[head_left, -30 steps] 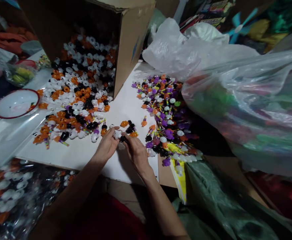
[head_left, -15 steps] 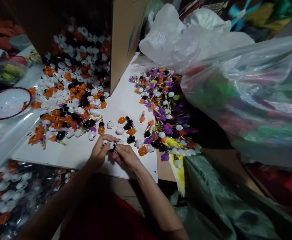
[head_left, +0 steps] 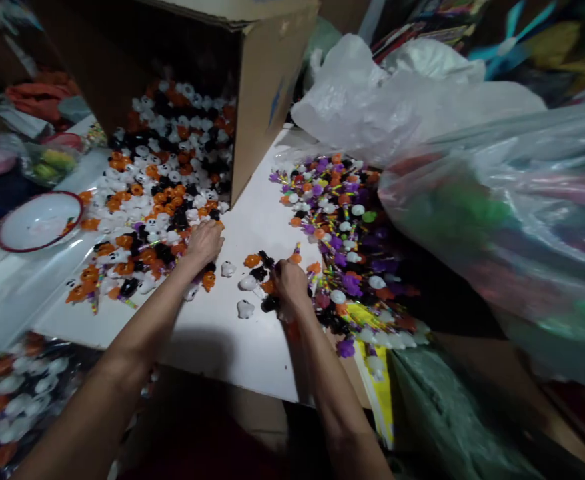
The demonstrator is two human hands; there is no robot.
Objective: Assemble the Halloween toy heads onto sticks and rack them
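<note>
My left hand [head_left: 205,241] reaches into the near edge of a heap of small orange, black and white toy pieces [head_left: 147,193], its fingers curled down on them; what they grip is hidden. My right hand [head_left: 289,284] rests among a few loose pieces [head_left: 249,283] on the white board [head_left: 222,333], fingers bent and closed on something I cannot make out. Just right of it lies a second heap of purple, orange and white pieces with coloured sticks [head_left: 339,227].
A tipped cardboard box [head_left: 267,80] spills the left heap. Large clear plastic bags [head_left: 497,200] fill the right side. A white bowl with a red rim [head_left: 37,220] sits at the left. A bag of finished pieces [head_left: 12,387] lies lower left.
My hands were together at the board's front, working one small piece. Now they are apart: the left has gone up to the left heap, the right toward the loose pieces by the right heap.
</note>
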